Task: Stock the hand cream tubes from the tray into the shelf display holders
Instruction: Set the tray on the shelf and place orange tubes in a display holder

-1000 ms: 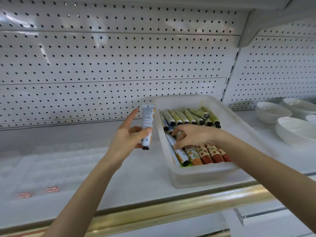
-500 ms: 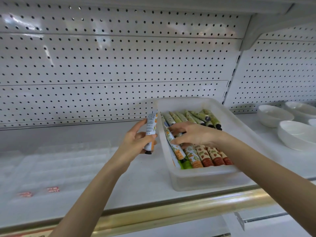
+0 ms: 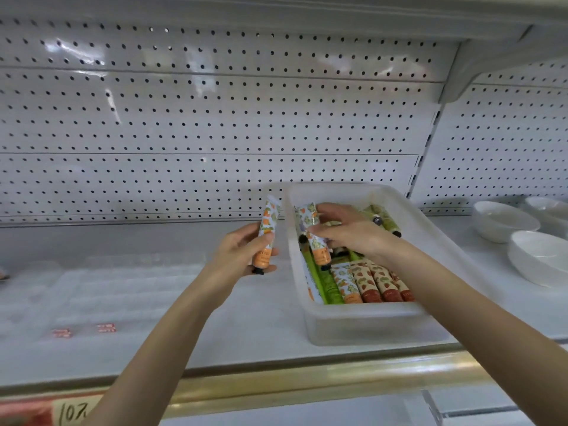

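Since the earlier frame, the right hand (image 3: 347, 232) has raised a second orange-print tube (image 3: 317, 242) from the pile until it stands almost upright, cap down, above the near-left part of the tray (image 3: 368, 321). The thumb and curled fingers of this hand pinch the tube at its upper half, so the cap end hangs free and clears the tubes below. The left hand (image 3: 242, 256) remains just outside the tray's left wall. Its fingers are wrapped round the first orange-print tube (image 3: 266, 238), which is also held upright with the black cap at the bottom. Both tubes share one orientation, probably so that each can drop cap-first into a slot. The remaining tubes (image 3: 368, 284) lie flat in rows beneath and in front of the right hand, sorted by print, which makes one pattern easy to select. The clear display holders (image 3: 129, 287) sit on the shelf to the left of the left hand, beyond its reach at present, and no tube is visible in them. Two red labels (image 3: 106, 328) mark their front edge. White bowls (image 3: 504, 221) stand well to the right of the right hand. Judged from this state, stocking is at an early stage.
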`<action>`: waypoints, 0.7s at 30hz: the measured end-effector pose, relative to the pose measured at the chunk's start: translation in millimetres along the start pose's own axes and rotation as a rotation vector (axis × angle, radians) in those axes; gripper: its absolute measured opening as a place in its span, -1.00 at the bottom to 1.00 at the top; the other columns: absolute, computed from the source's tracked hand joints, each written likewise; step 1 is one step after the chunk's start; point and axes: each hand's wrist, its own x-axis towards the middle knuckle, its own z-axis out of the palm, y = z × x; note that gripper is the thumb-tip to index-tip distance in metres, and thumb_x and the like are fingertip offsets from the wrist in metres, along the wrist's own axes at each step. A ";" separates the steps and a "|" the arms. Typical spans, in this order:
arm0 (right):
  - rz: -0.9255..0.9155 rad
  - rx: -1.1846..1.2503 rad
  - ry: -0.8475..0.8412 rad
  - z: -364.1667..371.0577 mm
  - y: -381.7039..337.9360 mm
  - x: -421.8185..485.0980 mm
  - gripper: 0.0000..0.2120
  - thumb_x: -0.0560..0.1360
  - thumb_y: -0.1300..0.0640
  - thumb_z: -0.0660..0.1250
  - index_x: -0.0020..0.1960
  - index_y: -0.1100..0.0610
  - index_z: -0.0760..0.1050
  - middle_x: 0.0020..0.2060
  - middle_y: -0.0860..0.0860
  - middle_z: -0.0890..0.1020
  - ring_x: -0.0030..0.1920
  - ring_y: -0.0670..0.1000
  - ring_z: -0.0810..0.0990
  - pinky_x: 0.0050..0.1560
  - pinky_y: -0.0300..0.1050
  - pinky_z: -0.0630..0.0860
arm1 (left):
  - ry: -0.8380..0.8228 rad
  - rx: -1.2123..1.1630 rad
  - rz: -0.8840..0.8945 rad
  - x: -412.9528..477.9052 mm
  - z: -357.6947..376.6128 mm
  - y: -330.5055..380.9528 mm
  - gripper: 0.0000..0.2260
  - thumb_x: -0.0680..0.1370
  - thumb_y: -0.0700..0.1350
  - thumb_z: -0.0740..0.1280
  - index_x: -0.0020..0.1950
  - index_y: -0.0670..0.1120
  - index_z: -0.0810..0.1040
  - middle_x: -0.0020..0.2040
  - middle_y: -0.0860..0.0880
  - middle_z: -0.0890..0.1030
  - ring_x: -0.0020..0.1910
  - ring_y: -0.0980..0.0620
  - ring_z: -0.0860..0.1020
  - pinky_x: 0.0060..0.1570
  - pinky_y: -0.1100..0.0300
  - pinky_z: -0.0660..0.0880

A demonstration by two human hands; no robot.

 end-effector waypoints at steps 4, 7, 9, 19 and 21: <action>-0.062 0.154 -0.004 0.8 -4.7 -2.5 -0.75 0.51 0.24 0.34 0.16 0.06 0.45 -0.05 -0.06 0.55 -0.18 -0.16 0.58 -0.27 -0.37 0.54 | 0.036 0.034 0.043 -7.1 -3.6 4.7 -0.86 0.54 -0.14 0.29 0.06 -0.12 0.56 -0.01 -0.12 0.60 -0.11 -0.03 0.56 -0.09 0.15 0.57; -0.117 0.214 -0.005 -0.7 -7.6 -5.1 -0.77 0.51 0.26 0.33 0.15 0.13 0.48 0.00 -0.01 0.59 -0.11 -0.11 0.61 -0.20 -0.27 0.59 | 0.077 0.045 0.084 -14.3 -5.4 7.0 -0.80 0.52 -0.11 0.32 0.12 -0.08 0.56 0.07 -0.07 0.64 -0.03 0.04 0.60 -0.05 0.19 0.58; -0.141 0.269 -0.011 -2.7 -11.1 -6.2 -0.73 0.51 0.26 0.33 0.20 0.20 0.47 0.05 0.04 0.59 -0.03 -0.05 0.62 -0.16 -0.22 0.61 | 0.095 0.037 0.093 -19.8 -7.1 9.5 -0.78 0.51 -0.12 0.33 0.15 -0.07 0.55 0.07 -0.04 0.65 0.00 0.05 0.61 -0.01 0.14 0.58; -0.246 0.411 -0.040 5.1 -45.6 -13.2 -0.80 0.48 0.26 0.35 0.09 0.14 0.48 -0.06 0.05 0.64 -0.06 0.02 0.64 -0.03 -0.05 0.62 | 0.176 -0.035 0.186 -43.1 -40.2 41.8 -0.92 0.52 -0.16 0.31 -0.03 -0.07 0.58 -0.11 -0.01 0.65 -0.20 0.11 0.61 -0.20 0.21 0.60; -0.254 0.409 -0.038 13.2 -51.5 -15.3 -0.80 0.48 0.26 0.36 0.09 0.12 0.50 -0.09 0.02 0.64 -0.09 -0.01 0.64 -0.07 -0.09 0.62 | 0.186 -0.050 0.194 -45.0 -49.0 44.7 -0.93 0.52 -0.17 0.31 -0.04 -0.07 0.58 -0.13 -0.01 0.64 -0.19 0.09 0.61 -0.21 0.20 0.60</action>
